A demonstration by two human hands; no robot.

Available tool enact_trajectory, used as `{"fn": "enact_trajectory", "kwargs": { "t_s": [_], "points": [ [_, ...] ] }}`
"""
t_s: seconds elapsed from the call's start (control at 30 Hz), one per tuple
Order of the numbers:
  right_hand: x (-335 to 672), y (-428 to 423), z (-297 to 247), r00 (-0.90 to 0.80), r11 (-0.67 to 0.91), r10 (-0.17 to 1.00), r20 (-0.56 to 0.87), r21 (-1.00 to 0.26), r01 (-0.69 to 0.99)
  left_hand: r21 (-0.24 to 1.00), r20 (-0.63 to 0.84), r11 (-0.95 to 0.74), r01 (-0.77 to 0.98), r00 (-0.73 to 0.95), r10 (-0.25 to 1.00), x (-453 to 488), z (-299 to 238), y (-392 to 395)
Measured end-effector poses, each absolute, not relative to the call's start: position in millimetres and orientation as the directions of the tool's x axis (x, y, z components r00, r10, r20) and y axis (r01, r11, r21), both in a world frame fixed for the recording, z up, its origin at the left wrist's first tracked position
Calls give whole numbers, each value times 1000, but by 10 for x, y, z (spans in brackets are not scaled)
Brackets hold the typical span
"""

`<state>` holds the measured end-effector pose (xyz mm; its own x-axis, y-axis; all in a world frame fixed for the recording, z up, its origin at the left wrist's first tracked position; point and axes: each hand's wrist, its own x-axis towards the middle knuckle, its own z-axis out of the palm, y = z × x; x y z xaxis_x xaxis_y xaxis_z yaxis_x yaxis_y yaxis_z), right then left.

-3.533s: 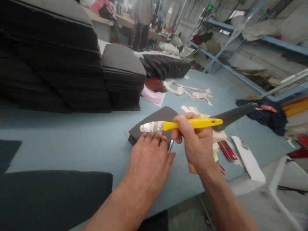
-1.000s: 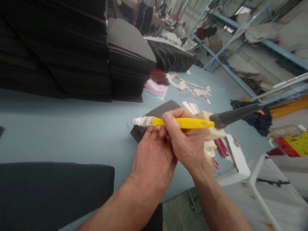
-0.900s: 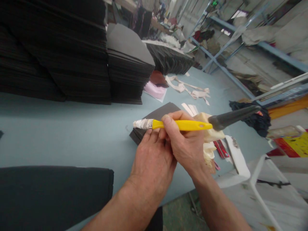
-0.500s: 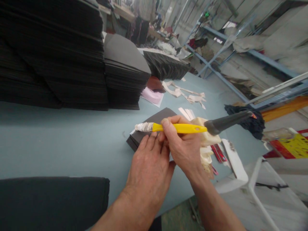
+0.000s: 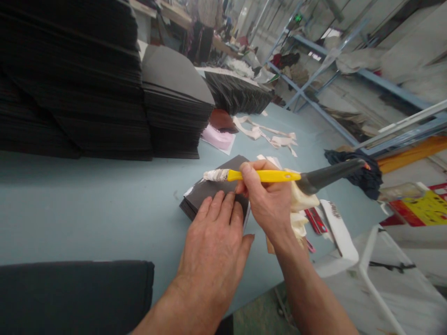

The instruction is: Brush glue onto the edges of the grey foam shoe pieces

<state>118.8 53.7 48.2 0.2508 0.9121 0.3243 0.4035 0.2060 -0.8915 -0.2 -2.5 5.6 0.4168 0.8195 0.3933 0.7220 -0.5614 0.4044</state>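
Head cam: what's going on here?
A person works at a light blue table. The left hand lies flat on a small stack of dark sheets. The right hand grips a yellow-handled tool, its white-wrapped tip over that stack. Tall black stacks stand behind.

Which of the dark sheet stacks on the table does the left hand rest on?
The small, low stack in front: the left hand lies flat on it, while the taller stacks stand untouched behind.
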Motion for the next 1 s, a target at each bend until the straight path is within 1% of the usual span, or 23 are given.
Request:
{"fn": "enact_trajectory", "kwargs": {
  "t_s": [0.17,0.4,0.47,0.57,0.67,0.73,0.87,0.93,1.0],
  "points": [
    [1159,510,561,227,245,905,360,-877,413,375,424,-570,731,412,807,-4,50,-16],
    [997,404,621,110,219,958,266,-921,322,363,444,-601,712,435,783,-10,39,-18],
    [1010,424,597,114,226,952,283,-905,360,364,443,-603,709,438,782,-11,39,-21],
    [1072,480,571,161,255,921,355,-862,439,378,454,-590,713,413,790,-4,41,-22],
    [1103,494,590,189,263,905,381,-851,456,382,465,-581,719,394,793,8,36,-24],
    [1077,457,618,187,266,909,373,-864,428,382,462,-579,721,393,795,9,25,-25],
    [988,365,642,123,232,948,294,-902,365,376,455,-612,696,437,776,-11,5,-22],
    [988,372,626,115,218,953,281,-897,385,372,446,-614,696,446,776,-18,10,-21],
    [1035,422,602,142,222,941,306,-878,424,375,444,-594,712,425,789,-13,25,-23]
  ]
}}
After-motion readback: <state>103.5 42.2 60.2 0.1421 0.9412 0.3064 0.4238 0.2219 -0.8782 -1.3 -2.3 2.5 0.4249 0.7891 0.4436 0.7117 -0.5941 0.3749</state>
